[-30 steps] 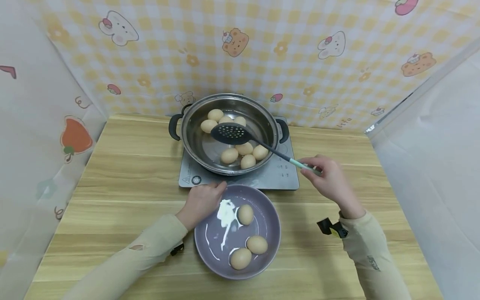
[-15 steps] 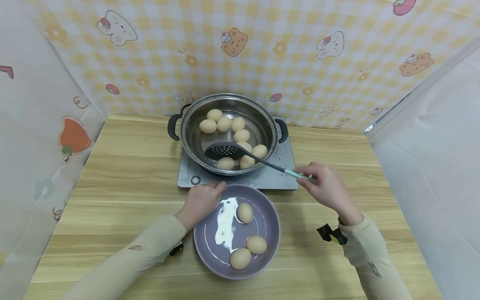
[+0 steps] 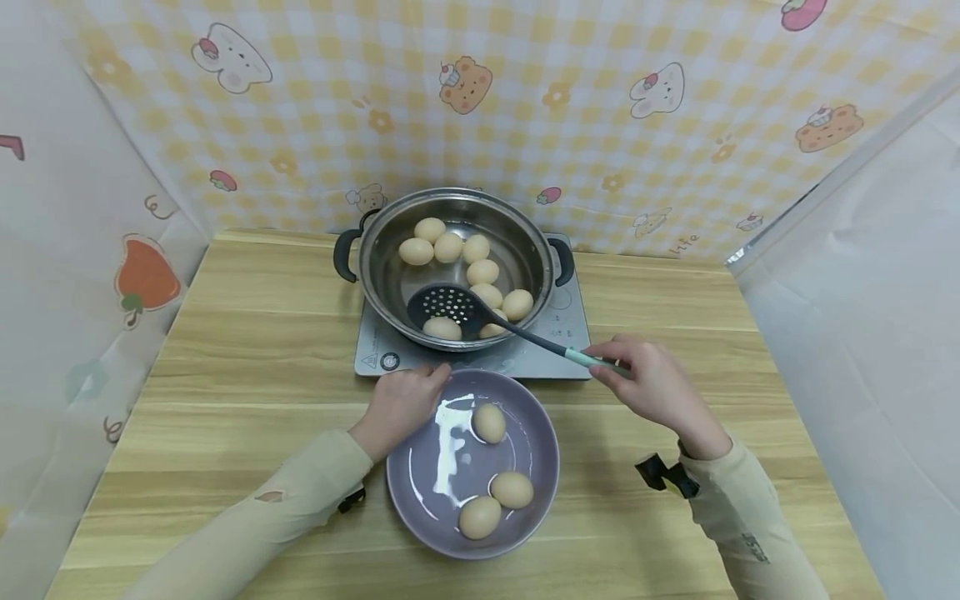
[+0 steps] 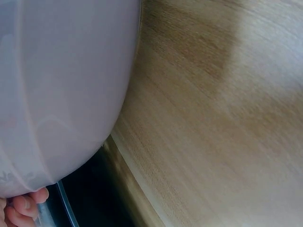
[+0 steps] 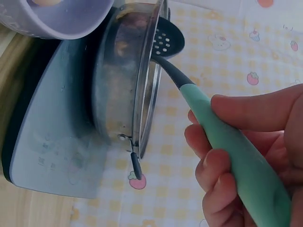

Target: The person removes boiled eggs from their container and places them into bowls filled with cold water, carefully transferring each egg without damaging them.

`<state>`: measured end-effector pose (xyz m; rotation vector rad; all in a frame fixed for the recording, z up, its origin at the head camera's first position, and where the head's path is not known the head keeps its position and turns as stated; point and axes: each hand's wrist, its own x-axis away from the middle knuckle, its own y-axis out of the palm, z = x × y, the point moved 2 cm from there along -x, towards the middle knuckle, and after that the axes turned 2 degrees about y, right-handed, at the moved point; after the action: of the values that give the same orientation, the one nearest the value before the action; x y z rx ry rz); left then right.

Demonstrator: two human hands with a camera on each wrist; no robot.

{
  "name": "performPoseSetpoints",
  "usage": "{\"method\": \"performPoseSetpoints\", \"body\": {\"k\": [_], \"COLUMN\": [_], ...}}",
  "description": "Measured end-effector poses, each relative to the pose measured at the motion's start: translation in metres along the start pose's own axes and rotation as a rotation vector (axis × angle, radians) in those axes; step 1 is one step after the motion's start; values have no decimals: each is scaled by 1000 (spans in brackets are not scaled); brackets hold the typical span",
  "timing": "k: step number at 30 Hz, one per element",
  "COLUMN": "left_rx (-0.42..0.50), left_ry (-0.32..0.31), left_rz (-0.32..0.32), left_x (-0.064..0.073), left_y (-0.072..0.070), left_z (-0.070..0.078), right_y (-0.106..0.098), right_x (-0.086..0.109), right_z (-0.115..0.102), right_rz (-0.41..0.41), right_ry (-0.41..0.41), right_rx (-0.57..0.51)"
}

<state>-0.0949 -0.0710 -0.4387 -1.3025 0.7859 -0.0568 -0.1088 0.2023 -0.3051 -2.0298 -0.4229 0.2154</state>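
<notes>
My right hand [image 3: 652, 383] grips the mint-green handle [image 5: 227, 142] of a dark perforated skimmer spoon [image 3: 448, 300]. Its holed head is inside the steel pot [image 3: 390, 307], right at a brown egg [image 3: 442, 329] by the near wall. Several more eggs [image 3: 448, 247] lie in the pot, one partly hidden by the spoon's neck. With thumb and curled fingers, my left hand [image 3: 405, 404] holds the far-left rim of a purple bowl [image 3: 536, 442]. Three eggs [image 3: 490, 423] rest in that bowl. Fingertips [image 4: 26, 204] show at the bowl's edge in the left wrist view.
The pot stands on a grey induction cooker [image 3: 570, 337], its black handles [image 3: 346, 255] sticking out left and right. A yellow checked cloth [image 3: 525, 108] hangs behind the wooden table [image 3: 277, 333]. White sheets border both sides.
The skimmer head has come down from over the pot's middle toward the near side. The egg beside it has shifted left and nearer. My left hand stays on the bowl.
</notes>
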Motion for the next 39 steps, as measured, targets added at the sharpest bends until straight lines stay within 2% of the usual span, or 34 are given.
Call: {"method": "performPoseSetpoints", "body": {"k": [9,20,28,33,39], "left_rx": [-6,-12,-6,-4,-7], "left_ry": [1,2,3,4,10], "left_rz": [-29,-35,-28,-24,-3], "left_x": [-1,-1,-1,-2,-1], "left_y": [0,1,2,2,2], "left_z": [0,0,-1,0,-1], "right_y": [1,-1,-3,-8,-20], "right_x": [-4,-8,-11,-8,4], "right_z": [1,1,9,13,15], "right_rz": [-104,-171,-255,-256,-235], "right_ry": [71,98,166,160,117], "right_rx": [-69,-134,-288,-331,-326]}}
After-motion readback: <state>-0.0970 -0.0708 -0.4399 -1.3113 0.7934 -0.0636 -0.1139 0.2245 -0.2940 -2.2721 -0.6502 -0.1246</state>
